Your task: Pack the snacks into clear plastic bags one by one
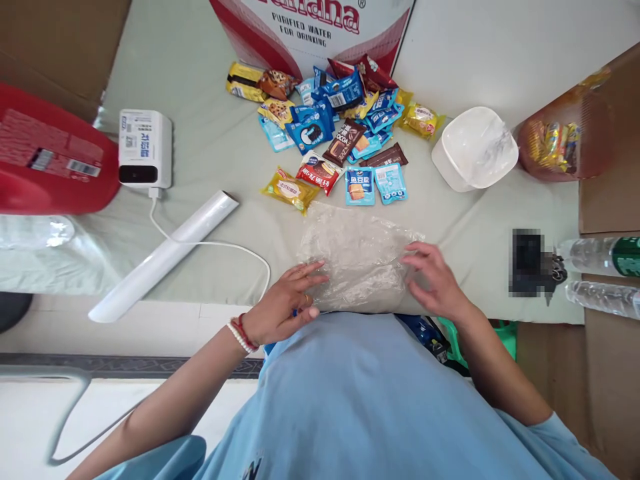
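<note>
A crinkled sheet of clear plastic film [357,260] lies flat on the pale green worktop [210,140], low in the centre of the frame, just in front of the person's light blue shirt. The left hand [285,303] rests at the film's lower left edge, fingers spread and pressing on it, with a red and white beaded bracelet [241,335] at the wrist. The right hand [433,280] lies on the film's right edge, fingers open and flat; neither hand is closed around anything, and the two sit well apart with the film between them.

Just above the film, a heap of small wrapped snacks [335,127] in blue, yellow, brown and red spreads toward a red and white cardboard box [310,27] at the top of the frame. A white roll of film [165,257] lies slanting at centre left, near a small white device [145,148] with a cable. A white plastic tub [475,148] sits upper right, with clear water bottles [600,273] at the right edge.
</note>
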A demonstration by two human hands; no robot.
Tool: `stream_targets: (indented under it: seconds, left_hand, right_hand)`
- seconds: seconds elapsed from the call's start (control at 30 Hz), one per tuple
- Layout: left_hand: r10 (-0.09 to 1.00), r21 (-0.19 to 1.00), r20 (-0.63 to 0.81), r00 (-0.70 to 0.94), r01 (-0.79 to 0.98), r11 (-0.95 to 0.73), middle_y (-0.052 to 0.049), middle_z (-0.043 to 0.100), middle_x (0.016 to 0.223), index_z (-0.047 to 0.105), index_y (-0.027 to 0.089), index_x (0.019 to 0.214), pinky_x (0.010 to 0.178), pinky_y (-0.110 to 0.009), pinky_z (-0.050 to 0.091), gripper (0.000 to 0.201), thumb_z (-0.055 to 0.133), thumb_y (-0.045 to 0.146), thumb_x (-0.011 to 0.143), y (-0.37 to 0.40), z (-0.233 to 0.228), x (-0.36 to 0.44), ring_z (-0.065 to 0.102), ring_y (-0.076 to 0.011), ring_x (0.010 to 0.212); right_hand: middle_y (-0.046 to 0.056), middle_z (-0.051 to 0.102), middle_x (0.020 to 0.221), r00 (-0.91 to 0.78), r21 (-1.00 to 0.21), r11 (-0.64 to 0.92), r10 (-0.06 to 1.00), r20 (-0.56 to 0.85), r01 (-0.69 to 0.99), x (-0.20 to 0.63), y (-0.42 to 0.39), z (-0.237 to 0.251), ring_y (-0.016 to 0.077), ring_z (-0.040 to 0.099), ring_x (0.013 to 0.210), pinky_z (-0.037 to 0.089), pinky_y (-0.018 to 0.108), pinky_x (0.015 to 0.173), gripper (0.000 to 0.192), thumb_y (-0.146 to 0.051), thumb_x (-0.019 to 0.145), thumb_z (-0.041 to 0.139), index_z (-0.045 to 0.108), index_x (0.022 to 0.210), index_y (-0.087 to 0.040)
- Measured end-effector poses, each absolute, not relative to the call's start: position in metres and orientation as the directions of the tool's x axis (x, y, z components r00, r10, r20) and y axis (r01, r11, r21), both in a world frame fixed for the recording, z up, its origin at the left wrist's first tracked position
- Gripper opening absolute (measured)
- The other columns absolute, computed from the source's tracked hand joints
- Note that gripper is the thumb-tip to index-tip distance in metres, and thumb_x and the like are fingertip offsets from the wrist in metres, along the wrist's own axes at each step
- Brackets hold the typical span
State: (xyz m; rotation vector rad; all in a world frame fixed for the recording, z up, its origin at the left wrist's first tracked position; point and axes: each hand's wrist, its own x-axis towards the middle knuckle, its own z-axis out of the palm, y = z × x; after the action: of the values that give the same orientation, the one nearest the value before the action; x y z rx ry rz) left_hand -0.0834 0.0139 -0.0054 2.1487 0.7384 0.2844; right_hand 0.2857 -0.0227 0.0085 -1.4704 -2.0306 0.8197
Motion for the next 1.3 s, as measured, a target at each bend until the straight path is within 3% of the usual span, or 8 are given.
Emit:
stream_targets:
  seconds: [0.1,0.23,0.43,0.6,0.7,0.8,1.03,1.3]
  left_hand:
    - [0.663,0.775,-0.142,0.735,0.499,-0.388,-0.006,0.073,0.131,0.071,0.021,0.072,0.118,-0.048,0.044,0.049,0.037,0.035,0.105,0.024,-0.01,-0.074,0.049,-0.0259,0.146]
    - [0.71,0.704,-0.16,0.686,0.583,-0.405,-0.007,0.075,0.127,0.06,0.021,0.056,0.113,-0.045,0.049,0.048,0.048,0.035,0.1,0.034,-0.016,-0.056,0.055,-0.0263,0.139]
    - [0.739,0.544,-0.151,0.656,0.679,-0.492,-0.016,0.056,0.153,0.068,0.018,0.104,0.116,-0.062,0.039,0.02,0.057,0.02,0.087,0.027,-0.014,-0.032,0.047,-0.0329,0.146]
    - [0.643,0.575,-0.147,0.752,0.594,-0.563,-0.016,0.041,0.165,0.067,0.019,0.119,0.126,-0.068,0.016,0.036,0.057,0.015,0.085,0.016,-0.021,-0.039,0.025,-0.0343,0.159]
    - [0.657,0.608,-0.133,0.743,0.584,-0.538,-0.016,0.035,0.167,0.07,0.017,0.111,0.128,-0.065,0.016,0.028,0.058,0.017,0.086,0.011,-0.027,-0.043,0.016,-0.0346,0.161]
    - [0.67,0.617,-0.105,0.735,0.576,-0.536,-0.015,0.034,0.168,0.072,0.018,0.103,0.128,-0.065,0.015,0.021,0.059,0.019,0.087,0.01,-0.031,-0.037,0.014,-0.035,0.161]
    - [0.695,0.583,0.005,0.719,0.562,-0.587,-0.009,0.054,0.156,0.074,0.023,0.094,0.128,-0.064,0.014,0.017,0.058,0.019,0.088,0.003,-0.032,-0.047,0.02,-0.031,0.16]
    - [0.809,0.561,-0.072,0.584,0.694,-0.451,-0.003,0.075,0.089,0.065,0.024,0.08,0.118,-0.056,0.031,0.014,0.055,0.023,0.091,-0.02,-0.005,-0.121,0.068,-0.0247,0.117]
  right_hand:
    - [0.01,0.042,0.159,-0.574,-0.649,0.427,0.819,-0.018,0.63,0.278,-0.032,0.01,0.0235,0.059,0.112,0.057,0.042,0.092,0.044,-0.013,0.094,0.056,0.063,0.135,-0.028]
    - [0.008,0.064,0.134,-0.447,-0.521,0.434,0.888,0.109,0.735,0.275,-0.046,0.006,0.0191,0.058,0.087,0.055,0.033,0.071,0.023,-0.014,0.098,0.057,0.075,0.103,-0.026]
    - [0.008,0.074,0.101,-0.418,-0.366,0.478,0.878,0.234,0.799,0.286,-0.093,0.013,0.0195,0.059,0.082,0.053,0.032,0.07,0.027,-0.008,0.095,0.061,0.074,0.112,-0.025]
    - [0.004,0.074,0.084,-0.504,-0.595,0.377,0.862,-0.056,0.71,0.305,-0.115,0.021,0.0167,0.065,0.07,0.054,0.028,0.062,0.017,-0.023,0.101,0.059,0.073,0.11,-0.022]
    - [0.001,0.072,0.078,-0.208,-0.703,0.174,0.977,0.037,0.69,0.303,-0.092,0.045,0.0149,0.067,0.067,0.054,0.027,0.063,0.012,-0.022,0.1,0.061,0.072,0.102,-0.023]
    - [0.003,0.073,0.086,0.02,-0.707,0.112,0.984,0.175,0.699,0.27,-0.048,0.058,0.0173,0.069,0.078,0.056,0.03,0.071,0.015,-0.024,0.101,0.059,0.073,0.105,-0.024]
    - [0.014,0.042,0.164,-0.428,-0.466,0.373,0.903,-0.015,0.802,0.173,0.009,-0.027,0.031,0.034,0.153,0.027,0.054,0.127,0.054,-0.038,0.103,0.053,0.052,0.152,-0.014]
    - [0.008,0.033,0.169,-0.494,-0.431,0.432,0.869,-0.037,0.792,0.179,0.003,-0.046,0.0284,0.024,0.159,0.01,0.058,0.131,0.058,-0.045,0.105,0.049,0.044,0.158,-0.023]
